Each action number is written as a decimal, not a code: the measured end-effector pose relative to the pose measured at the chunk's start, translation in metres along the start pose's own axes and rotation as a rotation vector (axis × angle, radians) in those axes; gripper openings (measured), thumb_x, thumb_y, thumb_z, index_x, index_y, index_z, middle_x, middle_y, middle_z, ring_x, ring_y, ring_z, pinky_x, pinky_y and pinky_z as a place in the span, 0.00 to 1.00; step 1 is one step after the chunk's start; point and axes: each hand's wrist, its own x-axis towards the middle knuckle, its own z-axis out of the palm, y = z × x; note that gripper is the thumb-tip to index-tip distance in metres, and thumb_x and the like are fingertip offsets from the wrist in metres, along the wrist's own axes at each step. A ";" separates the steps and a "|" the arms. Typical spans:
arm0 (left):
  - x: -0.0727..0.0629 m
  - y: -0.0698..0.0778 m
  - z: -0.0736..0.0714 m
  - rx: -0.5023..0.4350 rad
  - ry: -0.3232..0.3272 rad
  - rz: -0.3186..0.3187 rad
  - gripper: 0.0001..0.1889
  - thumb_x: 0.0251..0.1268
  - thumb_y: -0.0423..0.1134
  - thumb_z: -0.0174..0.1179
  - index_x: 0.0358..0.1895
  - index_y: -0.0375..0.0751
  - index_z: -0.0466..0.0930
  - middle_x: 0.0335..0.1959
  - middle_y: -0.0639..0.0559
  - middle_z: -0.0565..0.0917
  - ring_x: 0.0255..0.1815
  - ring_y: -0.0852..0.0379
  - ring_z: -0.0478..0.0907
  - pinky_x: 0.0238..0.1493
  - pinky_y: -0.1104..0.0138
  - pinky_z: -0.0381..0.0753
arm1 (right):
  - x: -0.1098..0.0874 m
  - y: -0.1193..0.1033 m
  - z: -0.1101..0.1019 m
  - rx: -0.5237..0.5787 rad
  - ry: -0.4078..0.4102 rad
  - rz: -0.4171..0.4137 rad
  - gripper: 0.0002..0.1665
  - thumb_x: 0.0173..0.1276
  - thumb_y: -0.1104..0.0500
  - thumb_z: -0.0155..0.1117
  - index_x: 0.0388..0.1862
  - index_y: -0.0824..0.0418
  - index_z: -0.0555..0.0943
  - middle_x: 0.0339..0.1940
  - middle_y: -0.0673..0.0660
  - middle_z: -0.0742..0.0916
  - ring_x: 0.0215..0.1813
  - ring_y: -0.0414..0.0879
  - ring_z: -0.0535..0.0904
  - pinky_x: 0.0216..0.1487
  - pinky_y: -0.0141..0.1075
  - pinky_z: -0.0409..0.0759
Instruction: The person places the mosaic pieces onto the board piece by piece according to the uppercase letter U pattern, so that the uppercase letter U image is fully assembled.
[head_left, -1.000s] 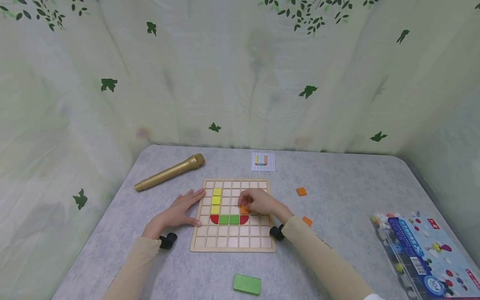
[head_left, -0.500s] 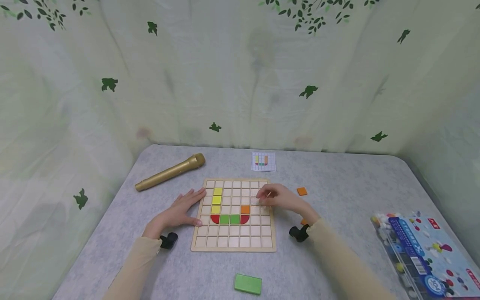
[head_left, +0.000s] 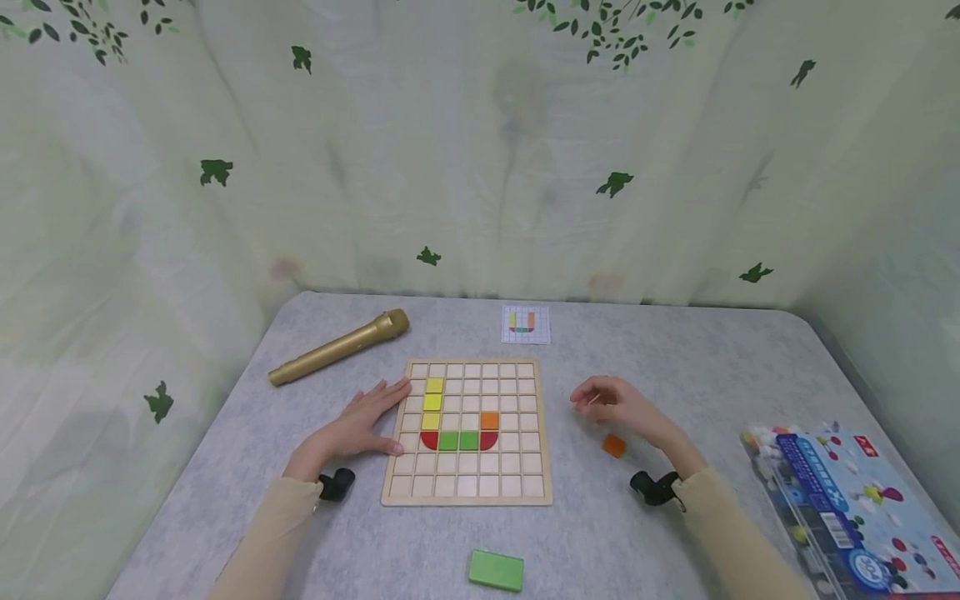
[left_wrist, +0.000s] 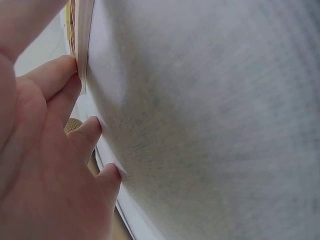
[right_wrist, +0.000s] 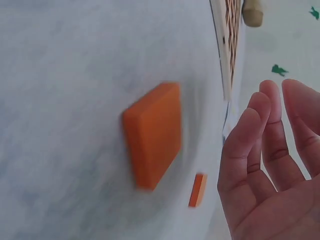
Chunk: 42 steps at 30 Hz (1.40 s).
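Observation:
On the left edge of the wooden grid board [head_left: 468, 493] rests my left hand [head_left: 360, 423], fingers spread and thumb at the frame. The left wrist view shows its fingertips [left_wrist: 67, 65] against the board's side and others on the tabletop. In the grid, yellow [head_left: 432, 402], green [head_left: 447, 441], red [head_left: 488, 440] and orange [head_left: 490, 420] tiles form part of a U. My right hand [head_left: 618, 407] hovers right of the board, fingers loosely bent and holding nothing. Just below it lies a loose orange tile [head_left: 613, 446]; a second orange tile [right_wrist: 198, 190], hidden in the head view, shows farther off.
A small card [head_left: 526, 324] printed with a coloured U lies behind the board. At the back left is a gold microphone [head_left: 341, 347]. A green block [head_left: 496, 570] lies near the front, and a boxed set [head_left: 862, 508] with a blue cover stands at the right.
My right hand has let go of the orange tile above the right red one and moved right, off the board, toward the loose orange tiles. My left hand has stayed put.

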 end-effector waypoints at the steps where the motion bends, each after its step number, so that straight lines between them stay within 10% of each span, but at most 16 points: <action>1: 0.000 0.000 0.000 0.000 0.002 0.004 0.55 0.48 0.56 0.71 0.76 0.38 0.49 0.76 0.42 0.49 0.75 0.36 0.36 0.69 0.41 0.32 | -0.004 0.001 -0.002 0.000 0.006 -0.004 0.13 0.70 0.63 0.59 0.48 0.71 0.78 0.44 0.64 0.82 0.43 0.57 0.77 0.39 0.41 0.80; 13: -0.002 0.000 0.001 0.003 0.011 0.015 0.55 0.48 0.55 0.71 0.75 0.37 0.50 0.76 0.41 0.50 0.75 0.35 0.37 0.69 0.40 0.31 | -0.038 0.010 -0.016 -0.031 0.044 0.049 0.12 0.68 0.65 0.61 0.47 0.71 0.78 0.44 0.66 0.82 0.41 0.53 0.78 0.37 0.40 0.80; 42: 0.000 0.000 0.000 0.004 0.007 0.012 0.54 0.49 0.54 0.71 0.76 0.37 0.49 0.76 0.41 0.49 0.75 0.35 0.37 0.69 0.40 0.31 | -0.038 0.018 -0.009 -0.199 -0.052 0.009 0.14 0.54 0.79 0.60 0.35 0.64 0.79 0.33 0.54 0.80 0.35 0.46 0.71 0.35 0.33 0.73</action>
